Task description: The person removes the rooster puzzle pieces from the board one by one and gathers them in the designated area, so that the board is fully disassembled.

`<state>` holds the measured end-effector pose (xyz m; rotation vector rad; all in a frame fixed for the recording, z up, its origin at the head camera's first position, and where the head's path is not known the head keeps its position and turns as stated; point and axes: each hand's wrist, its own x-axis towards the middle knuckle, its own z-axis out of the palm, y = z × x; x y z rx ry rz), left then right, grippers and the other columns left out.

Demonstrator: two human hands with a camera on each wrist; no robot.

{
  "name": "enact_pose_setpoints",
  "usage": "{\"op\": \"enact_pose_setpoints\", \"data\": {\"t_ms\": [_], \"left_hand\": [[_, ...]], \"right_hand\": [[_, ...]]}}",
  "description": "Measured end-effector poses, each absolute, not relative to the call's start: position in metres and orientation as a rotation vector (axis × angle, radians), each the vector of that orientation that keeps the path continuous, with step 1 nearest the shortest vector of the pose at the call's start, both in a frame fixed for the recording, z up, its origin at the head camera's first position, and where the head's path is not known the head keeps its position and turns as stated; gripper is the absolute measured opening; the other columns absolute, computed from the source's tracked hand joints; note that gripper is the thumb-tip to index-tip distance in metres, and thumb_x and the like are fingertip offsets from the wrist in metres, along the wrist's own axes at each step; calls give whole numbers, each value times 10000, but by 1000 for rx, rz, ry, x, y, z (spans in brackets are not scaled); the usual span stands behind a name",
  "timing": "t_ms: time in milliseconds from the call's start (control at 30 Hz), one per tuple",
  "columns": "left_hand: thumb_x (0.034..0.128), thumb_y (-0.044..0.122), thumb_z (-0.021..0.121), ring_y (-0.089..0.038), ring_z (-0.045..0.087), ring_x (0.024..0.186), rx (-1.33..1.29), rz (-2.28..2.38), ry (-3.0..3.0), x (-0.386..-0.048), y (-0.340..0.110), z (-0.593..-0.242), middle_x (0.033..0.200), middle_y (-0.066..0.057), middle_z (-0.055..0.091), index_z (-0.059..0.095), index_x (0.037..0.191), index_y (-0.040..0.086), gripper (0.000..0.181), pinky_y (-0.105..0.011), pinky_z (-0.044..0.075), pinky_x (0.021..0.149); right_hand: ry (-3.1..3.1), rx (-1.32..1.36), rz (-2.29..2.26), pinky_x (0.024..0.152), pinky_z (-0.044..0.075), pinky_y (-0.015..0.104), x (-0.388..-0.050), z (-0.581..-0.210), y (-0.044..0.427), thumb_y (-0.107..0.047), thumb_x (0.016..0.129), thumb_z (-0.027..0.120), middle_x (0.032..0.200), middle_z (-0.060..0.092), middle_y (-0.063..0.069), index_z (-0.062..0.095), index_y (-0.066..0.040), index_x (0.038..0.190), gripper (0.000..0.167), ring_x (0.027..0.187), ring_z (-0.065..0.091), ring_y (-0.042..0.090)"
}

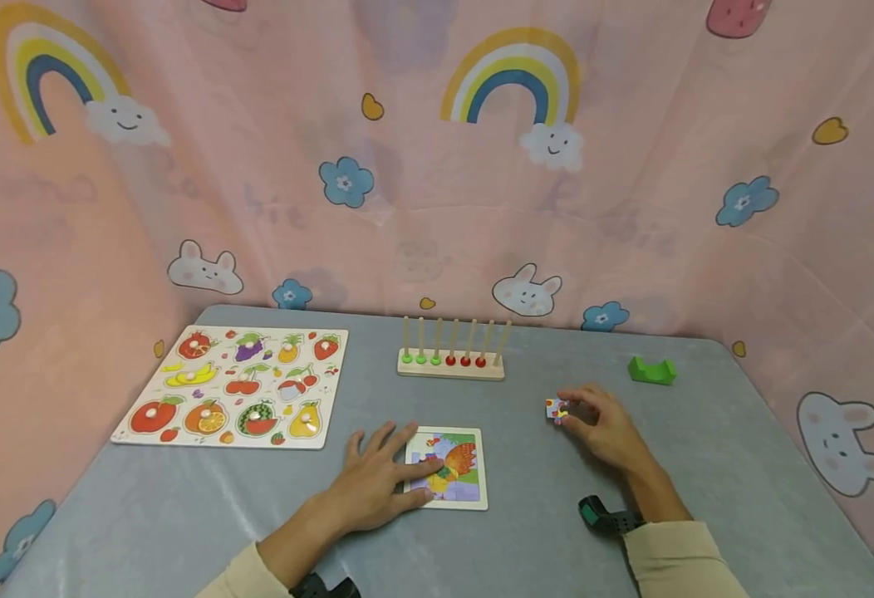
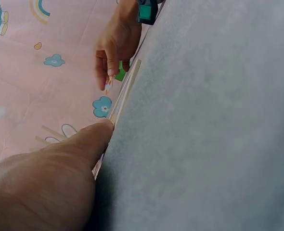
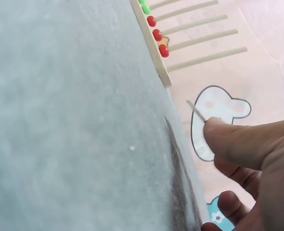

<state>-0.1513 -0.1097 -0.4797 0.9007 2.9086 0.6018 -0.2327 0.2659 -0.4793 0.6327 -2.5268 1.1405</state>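
Observation:
A small square jigsaw puzzle (image 1: 467, 490) with a hen picture in a pale frame lies on the grey table. My left hand (image 1: 370, 483) rests on its left side with fingers spread, covering part of the picture. Off to the right, my right hand (image 1: 607, 428) pinches a small puzzle piece (image 1: 554, 409) between thumb and fingers, above the table. In the right wrist view the piece (image 3: 196, 110) shows edge-on as a thin strip at the thumb tip. The left wrist view shows the same piece (image 2: 108, 85) hanging from the right fingers.
A fruit peg board (image 1: 213, 394) lies at the left. A wooden peg stand (image 1: 450, 370) with green and red beads stands at the back middle. The green block (image 1: 652, 371) with a scooped top is at the back right. Behind the table (image 1: 542, 531) hangs a pink patterned cloth (image 1: 422, 232).

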Motion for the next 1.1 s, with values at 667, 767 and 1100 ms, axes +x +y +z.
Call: {"op": "enact_pose_setpoints", "data": {"t_ms": [667,767,1100], "left_hand": [[924,594,506,-387,195,1394,908,583,2918,-151,-109,-481,1559,-79,259,543,1352,447,454,-707,93,982],[925,590,510,-386,195,1395,908,587,2915,-151,-108,-480,1559,-82,259,544,1352,444,453,-704,92,985],[928,570,524,-393,195,1393,908,598,2913,-150,-109,-478,1561,-84,252,548,1352,438,444,-702,91,984]], "right_hand": [[-2693,547,1067,826,413,496,-227,-469,266,11,813,733,1036,607,154,629,61,1194,397,988,483,321],[-2711,519,1109,859,388,538,-224,-460,265,-19,841,719,1054,585,180,588,57,1253,439,1028,469,344],[-2620,580,1194,844,339,569,-211,-426,249,-53,845,737,1077,559,186,579,19,1283,472,1058,425,349]]}}
